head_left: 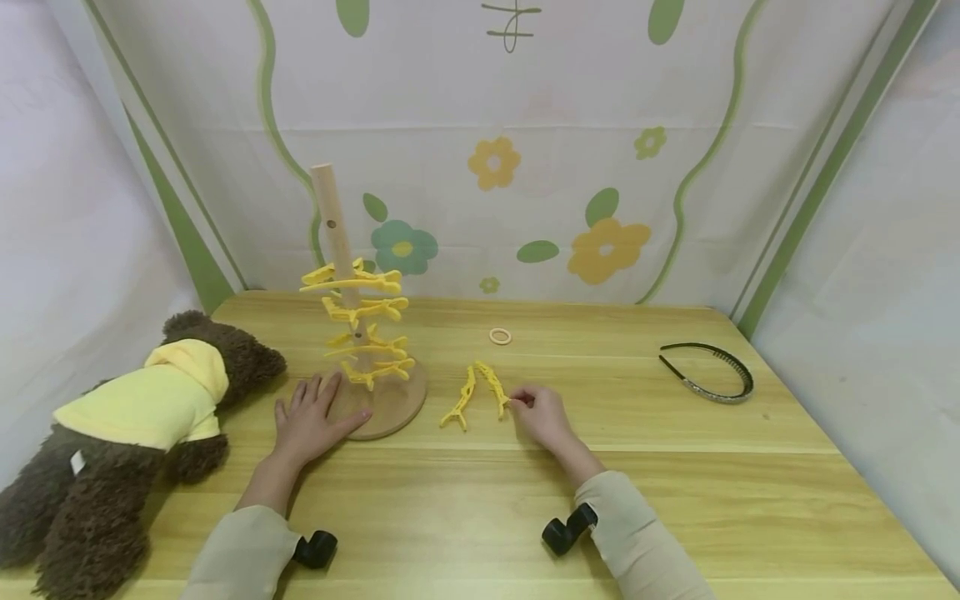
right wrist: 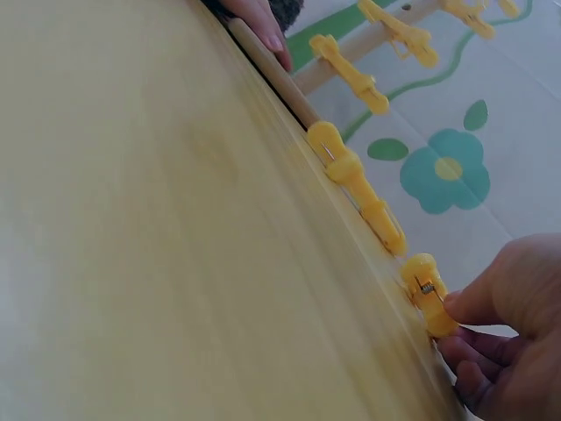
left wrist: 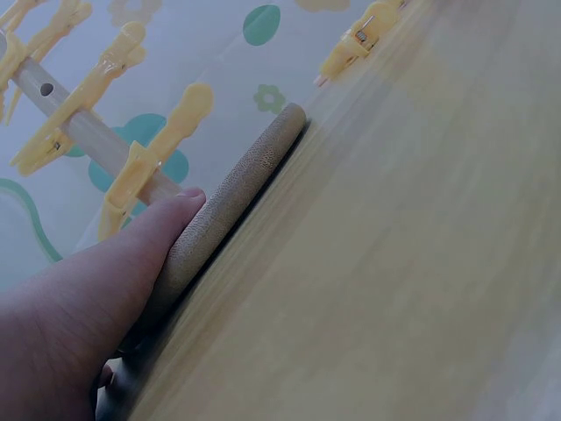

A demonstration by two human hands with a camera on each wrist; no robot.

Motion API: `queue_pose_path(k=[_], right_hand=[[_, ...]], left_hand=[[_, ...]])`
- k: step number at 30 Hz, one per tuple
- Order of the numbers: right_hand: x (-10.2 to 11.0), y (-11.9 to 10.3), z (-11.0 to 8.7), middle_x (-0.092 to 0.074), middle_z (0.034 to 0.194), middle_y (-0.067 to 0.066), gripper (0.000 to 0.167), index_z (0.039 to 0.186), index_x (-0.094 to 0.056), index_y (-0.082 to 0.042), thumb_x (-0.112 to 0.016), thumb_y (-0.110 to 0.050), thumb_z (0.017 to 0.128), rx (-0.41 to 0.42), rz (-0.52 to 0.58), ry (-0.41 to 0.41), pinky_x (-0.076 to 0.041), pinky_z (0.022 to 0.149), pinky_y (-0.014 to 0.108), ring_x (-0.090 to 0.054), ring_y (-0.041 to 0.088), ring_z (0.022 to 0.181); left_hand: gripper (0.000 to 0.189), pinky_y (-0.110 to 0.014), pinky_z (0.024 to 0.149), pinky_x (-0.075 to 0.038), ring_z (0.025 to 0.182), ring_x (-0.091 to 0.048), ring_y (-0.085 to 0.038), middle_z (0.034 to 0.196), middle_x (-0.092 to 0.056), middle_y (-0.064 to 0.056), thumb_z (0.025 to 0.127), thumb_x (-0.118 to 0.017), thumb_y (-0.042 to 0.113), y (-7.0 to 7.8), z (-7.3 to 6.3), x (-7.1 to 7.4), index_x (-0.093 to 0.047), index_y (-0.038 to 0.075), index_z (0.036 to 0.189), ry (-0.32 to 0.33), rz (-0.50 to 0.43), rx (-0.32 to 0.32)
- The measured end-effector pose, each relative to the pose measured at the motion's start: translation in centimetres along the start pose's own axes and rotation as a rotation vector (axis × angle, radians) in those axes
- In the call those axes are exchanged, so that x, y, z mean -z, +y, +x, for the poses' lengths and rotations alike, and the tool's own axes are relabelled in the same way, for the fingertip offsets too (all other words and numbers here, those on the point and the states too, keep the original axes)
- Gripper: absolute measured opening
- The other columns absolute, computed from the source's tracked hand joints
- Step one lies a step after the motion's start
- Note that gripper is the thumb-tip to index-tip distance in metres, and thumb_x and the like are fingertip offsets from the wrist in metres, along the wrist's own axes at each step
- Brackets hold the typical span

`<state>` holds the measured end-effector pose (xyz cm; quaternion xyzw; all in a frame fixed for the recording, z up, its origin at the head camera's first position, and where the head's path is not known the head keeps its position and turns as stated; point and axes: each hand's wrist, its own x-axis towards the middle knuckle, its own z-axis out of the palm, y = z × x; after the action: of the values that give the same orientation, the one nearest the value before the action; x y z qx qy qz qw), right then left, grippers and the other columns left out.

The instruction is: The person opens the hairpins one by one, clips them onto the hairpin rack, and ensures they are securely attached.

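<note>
Head view: a pale wooden stand with a round base and upright post [head_left: 338, 242] carries several yellow plastic spring clips [head_left: 382, 284]. The left hand [head_left: 309, 422] rests on the stand's base, its grip spread flat. Right of the stand, two loose yellow plastic clips lie on the tabletop [head_left: 450, 508]: the one nearer the stand [head_left: 467, 396] is untouched; the farther one [head_left: 492, 385] is pinched at its end in the right hand's [head_left: 543, 417] grip. A brown plush bear in a yellow hoodie [head_left: 150, 400] lies left of the stand.
</note>
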<state>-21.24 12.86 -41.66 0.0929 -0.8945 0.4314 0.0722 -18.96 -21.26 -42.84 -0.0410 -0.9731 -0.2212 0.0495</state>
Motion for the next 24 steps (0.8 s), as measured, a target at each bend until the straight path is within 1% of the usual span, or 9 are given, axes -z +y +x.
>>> queue_pose_path(k=[4,6,8,10,12,14,16,21,24], right_hand=[[0.5,0.5,0.2,-0.059,0.075,0.004,0.007,0.083,-0.065,0.0,-0.061,-0.003,0.078,-0.019,0.015,0.013,-0.044,0.063,0.03,-0.053,0.017,0.07],[0.7,0.6,0.3,-0.059,0.08,0.006,0.016,0.088,-0.064,0.001,-0.065,-0.01,0.077,-0.028,-0.008,0.007,-0.043,0.068,0.033,-0.053,0.019,0.076],[0.8,0.7,0.3,-0.057,0.086,0.008,0.03,0.092,-0.062,0.001,-0.069,-0.022,0.074,-0.023,-0.066,-0.014,-0.042,0.072,0.035,-0.051,0.021,0.081],[0.8,0.7,0.2,-0.053,0.089,0.008,0.043,0.095,-0.061,0.0,-0.072,-0.032,0.069,-0.013,-0.145,-0.044,-0.04,0.072,0.036,-0.049,0.022,0.082],[0.8,0.6,0.1,-0.05,0.087,0.007,0.047,0.095,-0.06,-0.003,-0.073,-0.037,0.066,-0.003,-0.219,-0.068,-0.039,0.068,0.035,-0.046,0.021,0.079],[0.8,0.6,0.0,-0.047,0.085,0.007,0.046,0.095,-0.06,-0.004,-0.073,-0.037,0.066,0.005,-0.257,-0.075,-0.036,0.064,0.033,-0.043,0.02,0.075],[0.7,0.7,0.0,-0.047,0.084,0.007,0.043,0.094,-0.06,-0.003,-0.073,-0.034,0.067,0.003,-0.257,-0.065,-0.035,0.062,0.032,-0.042,0.02,0.073],[0.9,0.9,0.3,-0.051,0.083,0.008,0.035,0.092,-0.062,0.002,-0.074,-0.02,0.068,0.007,-0.17,-0.039,-0.036,0.062,0.031,-0.044,0.02,0.073],[1.3,0.9,0.5,-0.053,0.082,0.008,0.033,0.094,-0.062,0.005,-0.072,-0.015,0.07,0.003,-0.117,-0.055,-0.038,0.06,0.03,-0.046,0.019,0.071]], left_hand=[[0.091,-0.066,0.085,0.006,0.122,-0.007,-0.046,0.136,-0.014,-0.027,0.073,-0.046,0.066,0.1,0.0,0.1,-0.019,0.01,0.139,-0.004,0.002,0.004],[0.09,-0.065,0.085,0.006,0.122,-0.007,-0.046,0.136,-0.014,-0.027,0.073,-0.046,0.066,0.1,0.0,0.2,-0.019,0.01,0.139,-0.005,0.004,0.005],[0.09,-0.065,0.085,0.006,0.122,-0.007,-0.046,0.136,-0.014,-0.027,0.073,-0.046,0.066,0.1,0.0,0.2,-0.019,0.01,0.139,-0.004,0.007,0.004],[0.09,-0.065,0.085,0.006,0.122,-0.007,-0.046,0.136,-0.014,-0.027,0.073,-0.046,0.066,0.1,0.0,0.2,-0.019,0.01,0.139,-0.001,0.007,0.003],[0.09,-0.065,0.086,0.006,0.122,-0.007,-0.046,0.136,-0.014,-0.027,0.073,-0.046,0.066,0.1,0.0,0.1,-0.019,0.01,0.139,0.001,0.006,0.001],[0.09,-0.065,0.085,0.006,0.122,-0.006,-0.045,0.136,-0.014,-0.027,0.073,-0.046,0.066,0.0,0.0,0.1,-0.019,0.01,0.139,0.001,0.004,0.001],[0.09,-0.065,0.085,0.006,0.122,-0.006,-0.045,0.136,-0.014,-0.027,0.073,-0.046,0.066,-0.1,0.0,0.1,-0.019,0.01,0.139,0.001,0.004,0.0],[0.091,-0.066,0.085,0.006,0.122,-0.006,-0.045,0.136,-0.014,-0.027,0.073,-0.046,0.067,-0.2,0.1,0.0,-0.019,0.01,0.139,0.004,0.003,-0.002],[0.091,-0.066,0.085,0.006,0.122,-0.006,-0.045,0.136,-0.014,-0.027,0.072,-0.045,0.067,-0.2,0.1,-0.1,-0.019,0.01,0.139,0.003,0.001,-0.005]])
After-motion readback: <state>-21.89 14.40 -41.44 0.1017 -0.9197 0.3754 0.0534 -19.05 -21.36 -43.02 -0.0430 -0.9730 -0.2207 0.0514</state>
